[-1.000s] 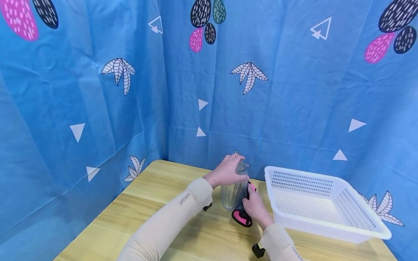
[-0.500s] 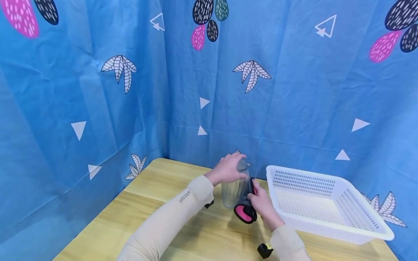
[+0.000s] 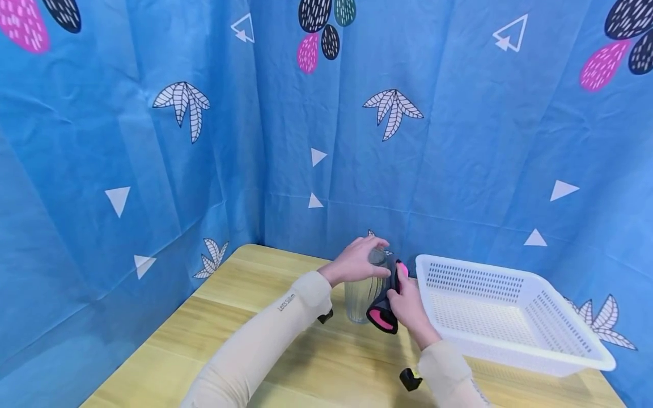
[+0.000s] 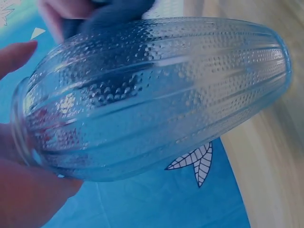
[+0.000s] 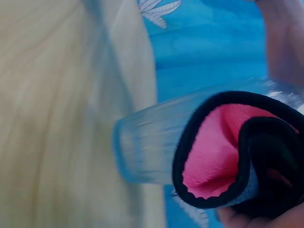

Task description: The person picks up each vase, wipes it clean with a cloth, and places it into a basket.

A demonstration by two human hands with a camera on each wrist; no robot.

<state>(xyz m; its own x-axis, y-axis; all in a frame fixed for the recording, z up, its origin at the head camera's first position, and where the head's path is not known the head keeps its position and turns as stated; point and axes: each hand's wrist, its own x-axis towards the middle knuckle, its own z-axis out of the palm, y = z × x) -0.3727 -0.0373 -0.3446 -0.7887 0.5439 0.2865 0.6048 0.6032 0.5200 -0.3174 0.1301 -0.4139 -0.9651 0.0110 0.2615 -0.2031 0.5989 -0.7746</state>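
Note:
A clear ribbed glass vase (image 3: 357, 303) stands on the table, its dotted texture filling the left wrist view. My left hand (image 3: 359, 260) holds it from above, thumb and fingers round the mouth. Against the vase's right side, my right hand (image 3: 410, 306) grips a folded dark grey cloth (image 3: 384, 303) with a black edge and a pink inner side. Up close in the right wrist view, the cloth's pink fold (image 5: 213, 152) overlaps the vase (image 5: 147, 147). Part of the vase is hidden behind the cloth and the left hand.
A white perforated plastic basket (image 3: 510, 354) stands just right of my right hand on the wooden table (image 3: 240, 300). Blue patterned curtains (image 3: 459, 141) hang behind the table and along its left side.
My right hand and the cloth have moved up along the vase's side and slightly to the right. The left hand has kept its hold at the top.

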